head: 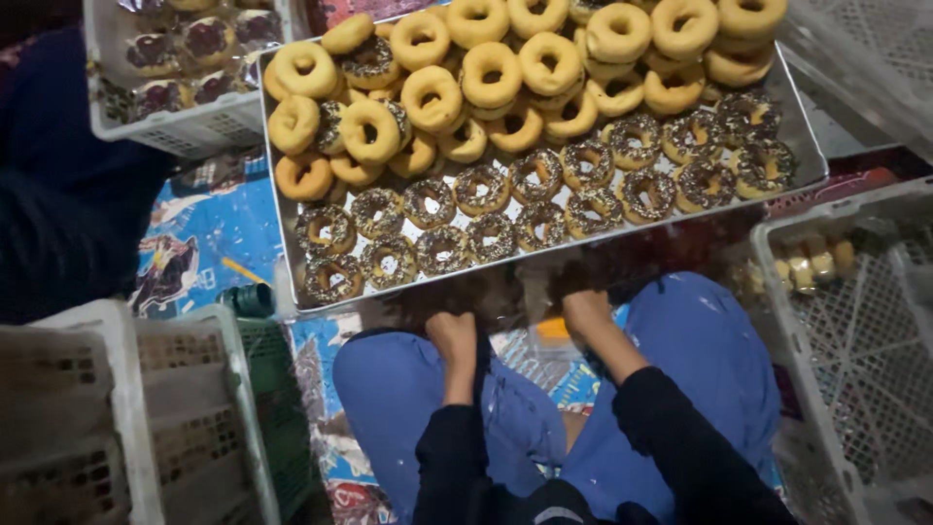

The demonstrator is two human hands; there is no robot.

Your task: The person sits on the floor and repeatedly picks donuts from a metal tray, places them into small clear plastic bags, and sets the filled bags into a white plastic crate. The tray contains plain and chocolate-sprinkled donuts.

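Two hands, left hand (453, 333) and right hand (584, 309), are curled at the near edge of the doughnut tray (292, 255); whether each grip is closed on anything cannot be told. Sprinkled doughnuts (466, 219) are lined up along that edge, ready to be picked next.

Both my hands down at the near edge of a tray full of doughnuts.

My left hand (453, 333) and right hand (583, 309) sit low, just under the near rim of the metal tray (803, 146); the spot is dark, so I cannot tell what the fingers grip. On the tray, plain doughnuts (491, 73) are heaped at the far side, and chocolate-sprinkled doughnuts (493, 236) lie in rows nearest me. A white crate (847, 331) stands to my right, another white crate (126, 408) to my left, and a far crate (185, 126) holds wrapped dark-topped doughnuts. My blue trousers (700, 340) show below.
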